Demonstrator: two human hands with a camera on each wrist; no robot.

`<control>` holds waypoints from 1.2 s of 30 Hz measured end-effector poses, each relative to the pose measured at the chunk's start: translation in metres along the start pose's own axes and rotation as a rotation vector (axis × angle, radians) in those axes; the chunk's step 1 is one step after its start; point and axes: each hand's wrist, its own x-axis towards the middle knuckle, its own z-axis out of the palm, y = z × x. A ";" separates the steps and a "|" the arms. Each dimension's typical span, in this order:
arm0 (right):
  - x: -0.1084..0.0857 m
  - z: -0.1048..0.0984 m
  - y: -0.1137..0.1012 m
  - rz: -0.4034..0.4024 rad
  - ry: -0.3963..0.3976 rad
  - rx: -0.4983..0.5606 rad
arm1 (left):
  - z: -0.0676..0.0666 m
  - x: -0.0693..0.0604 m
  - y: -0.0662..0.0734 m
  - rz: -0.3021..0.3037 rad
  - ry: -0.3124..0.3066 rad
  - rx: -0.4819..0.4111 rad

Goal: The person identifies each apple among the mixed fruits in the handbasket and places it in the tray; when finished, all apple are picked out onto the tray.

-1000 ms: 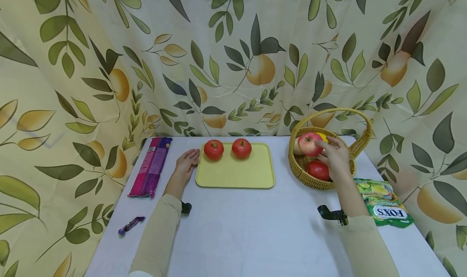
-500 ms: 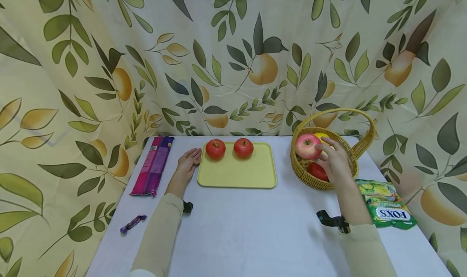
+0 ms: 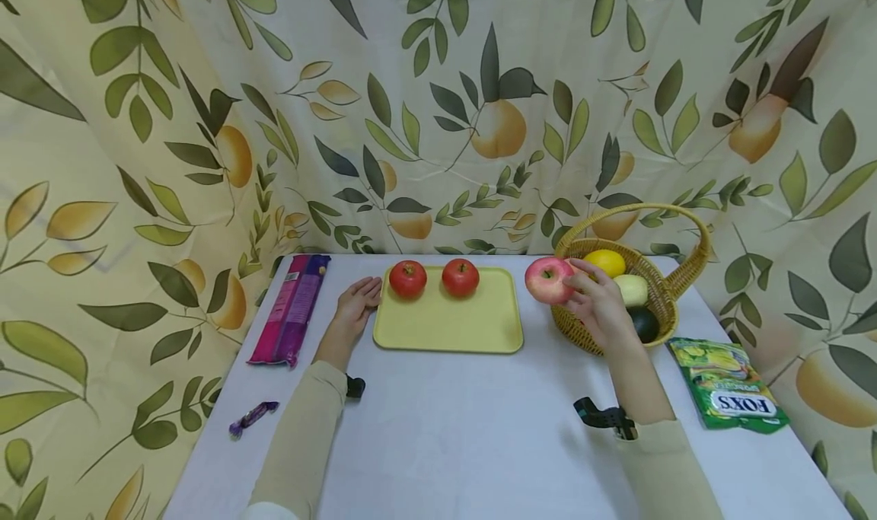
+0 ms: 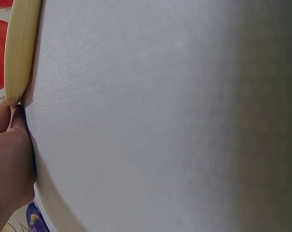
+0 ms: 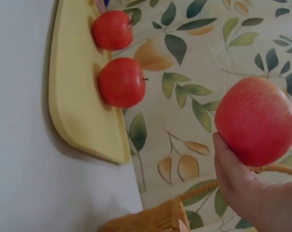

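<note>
Perhaps a booth, with leaf-print drapes (image 3: 438,116) behind and beside the table (image 3: 473,436).

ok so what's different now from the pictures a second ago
The right hand has moved the pink apple leftward from inside the basket to its left rim, toward the tray; nothing was let go. The yellow fruit in the basket now shows more fully. The left hand stayed at the tray's left edge, and the two red fruits stayed on it.
</note>
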 end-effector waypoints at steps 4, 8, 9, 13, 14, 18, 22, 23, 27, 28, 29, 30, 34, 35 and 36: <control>0.007 0.009 0.007 0.006 -0.007 0.009 | 0.000 0.001 -0.001 -0.004 -0.002 0.000; 0.012 0.016 0.015 0.024 -0.014 0.030 | 0.002 0.001 0.000 0.003 -0.005 0.000; 0.014 0.018 0.016 0.029 -0.015 0.032 | 0.002 0.001 0.000 0.004 -0.005 -0.002; 0.019 0.026 0.022 0.040 -0.027 0.044 | 0.004 0.001 0.001 0.000 0.001 -0.004; 0.021 0.027 0.024 0.043 -0.031 0.048 | 0.005 0.000 0.001 -0.003 0.004 -0.003; 0.028 0.033 0.031 0.060 -0.039 0.055 | 0.006 -0.001 0.002 -0.011 0.018 -0.005; 0.033 0.040 0.038 0.076 -0.038 0.059 | 0.007 -0.002 0.004 -0.011 0.017 -0.008; 0.034 0.042 0.040 0.078 -0.036 0.058 | 0.007 -0.003 0.005 -0.010 0.015 -0.007; 0.038 0.051 0.047 0.087 -0.039 0.038 | 0.006 -0.004 0.004 -0.007 0.003 -0.019; 0.039 0.053 0.048 0.089 -0.038 0.031 | 0.006 -0.004 0.004 -0.007 0.001 -0.020; 0.040 0.055 0.050 0.092 -0.041 0.021 | 0.005 -0.004 0.004 -0.006 -0.001 -0.021; 0.040 0.057 0.051 0.094 -0.044 0.012 | 0.005 -0.004 0.003 -0.007 0.000 -0.025; 0.044 0.065 0.058 0.104 -0.038 -0.009 | 0.004 -0.002 0.001 -0.007 0.005 -0.021; 0.045 0.067 0.060 0.110 -0.037 -0.011 | 0.003 -0.002 0.001 -0.006 0.007 -0.021; 0.046 0.069 0.062 0.114 -0.033 -0.015 | 0.003 -0.002 0.001 -0.005 0.008 -0.017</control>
